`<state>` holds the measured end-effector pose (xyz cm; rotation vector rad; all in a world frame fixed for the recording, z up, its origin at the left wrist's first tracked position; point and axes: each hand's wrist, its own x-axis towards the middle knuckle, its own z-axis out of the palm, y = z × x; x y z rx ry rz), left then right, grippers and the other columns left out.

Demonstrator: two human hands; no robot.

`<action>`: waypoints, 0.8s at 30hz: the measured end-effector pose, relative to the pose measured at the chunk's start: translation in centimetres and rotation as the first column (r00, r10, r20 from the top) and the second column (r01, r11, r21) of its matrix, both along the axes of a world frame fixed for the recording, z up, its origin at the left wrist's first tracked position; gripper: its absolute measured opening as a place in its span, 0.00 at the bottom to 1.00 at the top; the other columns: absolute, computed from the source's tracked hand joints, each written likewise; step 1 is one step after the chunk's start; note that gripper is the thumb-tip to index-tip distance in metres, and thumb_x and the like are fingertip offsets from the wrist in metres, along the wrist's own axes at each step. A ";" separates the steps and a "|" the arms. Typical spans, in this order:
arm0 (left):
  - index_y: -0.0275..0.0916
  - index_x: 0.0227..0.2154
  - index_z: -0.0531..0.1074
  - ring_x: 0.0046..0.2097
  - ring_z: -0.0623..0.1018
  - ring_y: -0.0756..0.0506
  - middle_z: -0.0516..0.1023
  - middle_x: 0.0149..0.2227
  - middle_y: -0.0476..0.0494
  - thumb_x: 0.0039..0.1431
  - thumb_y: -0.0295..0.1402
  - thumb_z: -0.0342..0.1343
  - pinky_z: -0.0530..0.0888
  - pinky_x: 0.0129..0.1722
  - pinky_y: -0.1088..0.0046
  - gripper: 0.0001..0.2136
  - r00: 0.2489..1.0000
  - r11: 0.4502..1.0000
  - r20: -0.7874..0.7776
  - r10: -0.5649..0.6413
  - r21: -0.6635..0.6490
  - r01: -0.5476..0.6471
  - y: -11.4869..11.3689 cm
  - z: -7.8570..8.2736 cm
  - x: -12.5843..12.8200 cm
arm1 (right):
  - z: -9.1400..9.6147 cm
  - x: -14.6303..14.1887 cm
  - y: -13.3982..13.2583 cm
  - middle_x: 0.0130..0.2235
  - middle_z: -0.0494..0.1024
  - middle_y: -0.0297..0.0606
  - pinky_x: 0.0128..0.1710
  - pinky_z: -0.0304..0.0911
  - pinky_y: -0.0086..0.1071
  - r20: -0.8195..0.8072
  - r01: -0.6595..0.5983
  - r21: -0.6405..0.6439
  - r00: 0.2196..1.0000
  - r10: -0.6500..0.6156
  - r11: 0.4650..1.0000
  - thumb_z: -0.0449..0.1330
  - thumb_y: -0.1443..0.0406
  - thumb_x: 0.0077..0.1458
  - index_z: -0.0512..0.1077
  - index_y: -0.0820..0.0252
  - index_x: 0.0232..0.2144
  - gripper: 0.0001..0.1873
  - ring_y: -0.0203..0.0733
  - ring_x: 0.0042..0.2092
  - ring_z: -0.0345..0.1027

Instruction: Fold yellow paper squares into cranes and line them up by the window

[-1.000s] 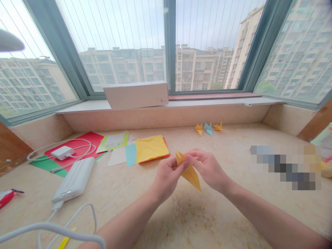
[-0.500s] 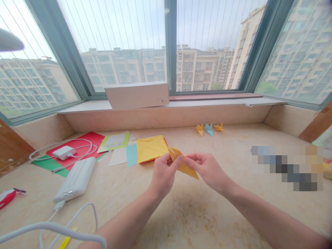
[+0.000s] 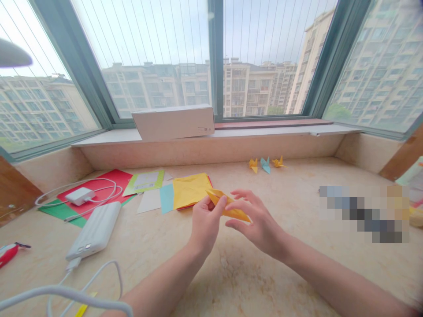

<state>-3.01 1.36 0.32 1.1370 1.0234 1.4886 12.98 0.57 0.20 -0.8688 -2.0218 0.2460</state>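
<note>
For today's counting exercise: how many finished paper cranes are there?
3, in a row by the back wall: yellow crane left, blue crane middle, orange crane right. More may be hidden.

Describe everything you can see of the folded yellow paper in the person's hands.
The folded yellow paper is a thin, creased origami shape, long and narrow, pointed at both ends. It lies nearly level, sloping down to the right, in the air above the stone counter. The left hand pinches it near its left end between thumb and fingers. The right hand is open around its right part, fingers spread; contact is unclear.
</note>
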 end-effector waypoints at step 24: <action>0.35 0.35 0.77 0.39 0.81 0.45 0.82 0.36 0.42 0.49 0.35 0.68 0.77 0.43 0.67 0.12 0.942 0.999 0.336 -0.017 -0.025 0.027 -0.8 0.7 1.0 | 0.6 0.6 0.0 0.57 0.70 0.43 0.55 0.58 0.49 0.169 0.080 0.345 0.975 -0.146 0.935 0.61 0.65 0.60 0.76 0.46 0.48 0.14 0.50 0.55 0.66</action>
